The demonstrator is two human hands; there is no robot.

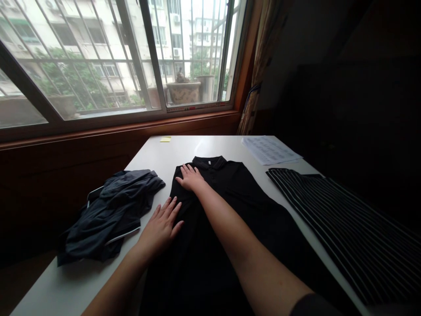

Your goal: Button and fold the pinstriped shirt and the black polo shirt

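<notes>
A black polo shirt (253, 206) lies spread on the white table, its collar at the far end with a small white label inside. My right hand (190, 176) rests flat near the shirt's left shoulder, fingers apart, the forearm crossing over the shirt. Closer to me, my left hand (162, 224) lies with fingers spread on the shirt's left edge. Neither hand grips the cloth. Parts of the shirt are hidden under my arms.
A crumpled dark grey garment (112, 210) with white piping lies to the left on the white table (184, 147). On the right are a black striped garment (338, 219) and printed papers (271, 150). A yellow sticky note (165, 139) sits at the far edge, below a barred window (158, 66).
</notes>
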